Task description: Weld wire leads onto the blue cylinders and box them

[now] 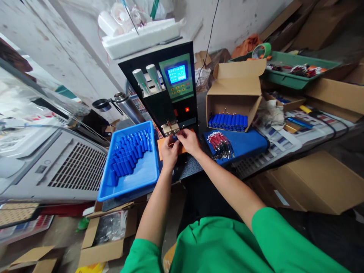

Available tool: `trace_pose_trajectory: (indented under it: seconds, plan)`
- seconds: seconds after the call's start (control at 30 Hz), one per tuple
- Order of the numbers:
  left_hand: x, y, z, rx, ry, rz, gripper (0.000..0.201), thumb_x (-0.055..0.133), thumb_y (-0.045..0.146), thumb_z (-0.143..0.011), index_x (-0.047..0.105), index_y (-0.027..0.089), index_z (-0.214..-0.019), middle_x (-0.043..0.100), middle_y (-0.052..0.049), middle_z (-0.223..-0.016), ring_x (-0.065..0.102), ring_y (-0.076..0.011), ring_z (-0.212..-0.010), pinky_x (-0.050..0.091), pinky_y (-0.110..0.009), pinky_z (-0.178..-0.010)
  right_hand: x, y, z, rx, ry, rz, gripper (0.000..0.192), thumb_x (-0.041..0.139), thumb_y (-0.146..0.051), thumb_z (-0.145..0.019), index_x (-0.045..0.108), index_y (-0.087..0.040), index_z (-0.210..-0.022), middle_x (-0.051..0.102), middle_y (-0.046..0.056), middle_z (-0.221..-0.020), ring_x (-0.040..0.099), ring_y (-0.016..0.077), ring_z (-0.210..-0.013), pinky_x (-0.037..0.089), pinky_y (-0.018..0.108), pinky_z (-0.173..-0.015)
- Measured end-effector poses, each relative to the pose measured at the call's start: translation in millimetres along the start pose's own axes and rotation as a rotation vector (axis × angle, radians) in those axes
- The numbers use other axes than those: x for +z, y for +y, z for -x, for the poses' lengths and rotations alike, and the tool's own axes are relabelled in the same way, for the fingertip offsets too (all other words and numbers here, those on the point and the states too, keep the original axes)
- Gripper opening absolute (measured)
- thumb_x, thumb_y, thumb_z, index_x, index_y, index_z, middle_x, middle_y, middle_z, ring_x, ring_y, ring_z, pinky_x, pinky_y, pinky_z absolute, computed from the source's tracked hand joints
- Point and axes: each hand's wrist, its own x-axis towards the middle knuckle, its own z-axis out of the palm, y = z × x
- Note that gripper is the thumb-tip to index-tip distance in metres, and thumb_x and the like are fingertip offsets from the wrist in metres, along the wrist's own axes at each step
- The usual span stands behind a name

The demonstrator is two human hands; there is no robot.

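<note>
My left hand [170, 152] is closed around a blue cylindrical battery cell [174, 138], mostly covered by the fingers. Pinched beside it, my right hand [190, 141] grips what looks like a thin wire lead, with a small pale tip showing above the fingers. Both hands meet right below the electrodes [170, 127] of a black spot welder [182, 108] with a lit blue screen. Under the hands lies an orange board [163, 148]. To the left, a blue tray [142, 178] holds many upright blue cells [125, 161].
An open cardboard box [233, 100] with rows of blue cells [227, 120] stands right of the welder. Before it, red and black wire leads [219, 145] lie piled on a blue surface [250, 146]. A steel flask [127, 107] stands behind the tray; a green tray [313, 60] sits back right.
</note>
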Motion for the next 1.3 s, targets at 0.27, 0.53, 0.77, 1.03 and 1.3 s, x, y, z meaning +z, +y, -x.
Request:
trace_pose_trajectory:
  seconds: [0.27, 0.53, 0.77, 1.03, 1.3]
  plan:
    - [-0.5, 1.5, 0.6, 0.013, 0.0, 0.001, 0.024, 0.068, 0.034, -0.085, 0.067, 0.017, -0.102, 0.071, -0.005, -0.091, 0.067, -0.0161, -0.083, 0.057, -0.029, -0.079, -2.4, -0.7, 0.3, -0.004, -0.036, -0.019, 0.021, 0.064, -0.04, -0.082, 0.06, -0.02, -0.077, 0.069, 0.003, -0.079, 0.064, 0.0187, -0.077, 0.05, 0.029, -0.072]
    - [0.8, 1.8, 0.7, 0.009, 0.015, 0.008, 0.025, 0.068, 0.03, -0.085, 0.067, 0.016, -0.106, 0.071, -0.005, -0.091, 0.068, -0.0159, -0.082, 0.057, -0.029, -0.08, -1.2, -0.4, -0.5, 0.013, -0.029, -0.025, 0.016, 0.063, -0.035, -0.082, 0.059, -0.02, -0.076, 0.068, 0.003, -0.077, 0.064, 0.0184, -0.075, 0.05, 0.028, -0.07]
    - [0.7, 1.2, 1.6, 0.007, 0.02, 0.012, 0.027, 0.069, 0.032, -0.084, 0.067, 0.017, -0.107, 0.07, -0.004, -0.091, 0.067, -0.0158, -0.082, 0.057, -0.029, -0.077, -1.4, 1.1, -0.3, 0.01, -0.036, -0.029, 0.017, 0.063, -0.037, -0.082, 0.059, -0.021, -0.076, 0.069, 0.002, -0.078, 0.065, 0.0181, -0.076, 0.051, 0.028, -0.071]
    - [0.8, 1.4, 2.1, 0.014, 0.007, 0.014, 0.023, 0.068, 0.033, -0.085, 0.066, 0.018, -0.103, 0.068, -0.003, -0.088, 0.066, -0.0148, -0.08, 0.056, -0.027, -0.076, -1.5, 2.5, 0.7, -0.021, -0.017, -0.009, 0.019, 0.064, -0.038, -0.082, 0.06, -0.021, -0.076, 0.069, 0.003, -0.079, 0.065, 0.0189, -0.077, 0.051, 0.029, -0.072]
    - [2.5, 3.0, 2.6, 0.014, 0.018, 0.04, 0.023, 0.069, 0.033, -0.085, 0.066, 0.018, -0.102, 0.068, -0.003, -0.086, 0.065, -0.0141, -0.078, 0.057, -0.027, -0.075, -0.6, 2.8, 0.4, -0.001, -0.02, -0.035, 0.017, 0.064, -0.036, -0.082, 0.059, -0.021, -0.076, 0.071, 0.003, -0.08, 0.067, 0.0188, -0.078, 0.053, 0.029, -0.074]
